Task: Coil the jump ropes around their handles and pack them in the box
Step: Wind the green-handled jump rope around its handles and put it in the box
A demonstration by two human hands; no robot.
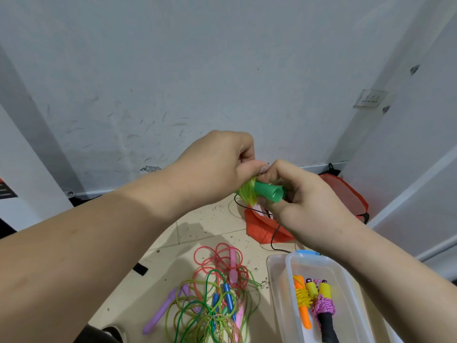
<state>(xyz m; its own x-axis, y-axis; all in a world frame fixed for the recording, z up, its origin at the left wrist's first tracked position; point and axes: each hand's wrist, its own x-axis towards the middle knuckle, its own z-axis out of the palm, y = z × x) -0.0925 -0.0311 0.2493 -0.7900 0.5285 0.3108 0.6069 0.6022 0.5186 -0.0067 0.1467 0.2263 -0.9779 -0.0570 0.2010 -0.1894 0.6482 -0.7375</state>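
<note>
A tangled pile of loose jump ropes (210,300), with purple, blue and pink handles, lies on the floor just left of the clear plastic box (329,267). Up beyond the box's far left corner, the left hand (217,167) curls over yellow-green rope (248,191) coiled around green handles (268,191), pinching the coils. The right hand (296,201) grips the handles' open end, fingers wrapped round. Inside the box lie a coiled orange-handled rope (303,303) and a pink braided one (324,308).

No word, label or number is legible anywhere (the wall socket plate (370,98) shows only tiny, blurred marks).
</note>
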